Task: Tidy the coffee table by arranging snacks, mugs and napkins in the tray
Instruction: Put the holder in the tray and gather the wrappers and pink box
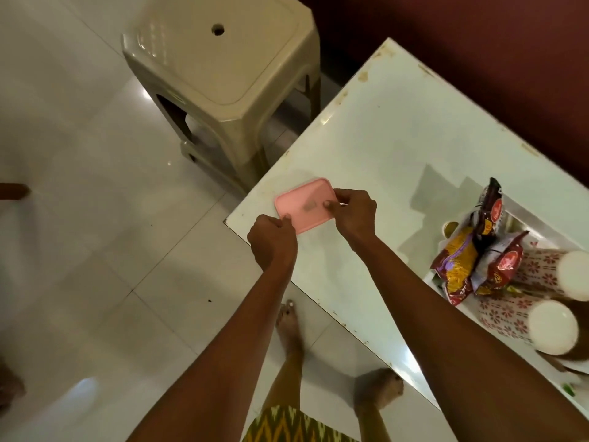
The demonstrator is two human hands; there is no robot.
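A flat pink rectangular lid or box (304, 202) lies near the left corner of the white coffee table (389, 141). My left hand (271, 240) grips its near left edge and my right hand (353, 212) pinches its right edge. At the right, a white tray (538, 223) holds several snack packets (478, 250), a red-flowered napkin (529, 275) and two white mugs (553, 327), seen from above.
A beige plastic stool (223, 74) stands on the glossy tiled floor just beyond the table's left edge. My bare feet (288, 323) are on the floor by the table's near edge. A dark red wall runs behind the table.
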